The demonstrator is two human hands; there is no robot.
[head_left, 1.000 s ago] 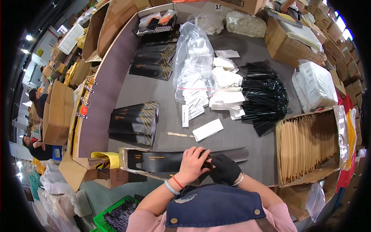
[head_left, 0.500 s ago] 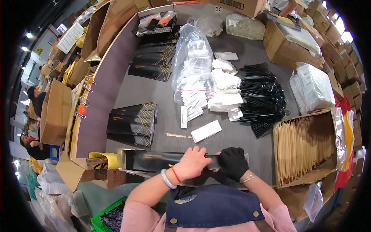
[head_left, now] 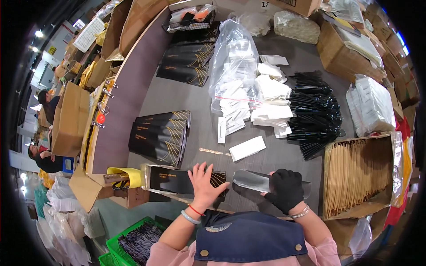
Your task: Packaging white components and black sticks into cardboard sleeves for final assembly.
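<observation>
My left hand (head_left: 203,184), bare, lies with fingers spread over the right part of a black packet with gold lines (head_left: 171,179). That packet sits in a shallow open-ended tray (head_left: 148,188) along the table's front edge. To the right, my right hand (head_left: 285,191), in a black glove with bare fingertips, grips a shiny grey trough-shaped tool with a rounded end (head_left: 249,179). The tool points left and is apart from the packet. Just beyond it lies a small stack of white paper slips (head_left: 247,148).
Black packets fan out at left (head_left: 157,137) and far left (head_left: 182,64). A clear bag (head_left: 233,66) spills white slips mid-table. Black wrapped bundles (head_left: 315,113) lie right of it. A carton of brown sleeves (head_left: 357,175) stands at right; a green crate (head_left: 113,246) sits below.
My hands have moved apart. The grey tool, whose tip was at the packet's right end, is now clear of it to the right. My left hand's fingers have spread out.
</observation>
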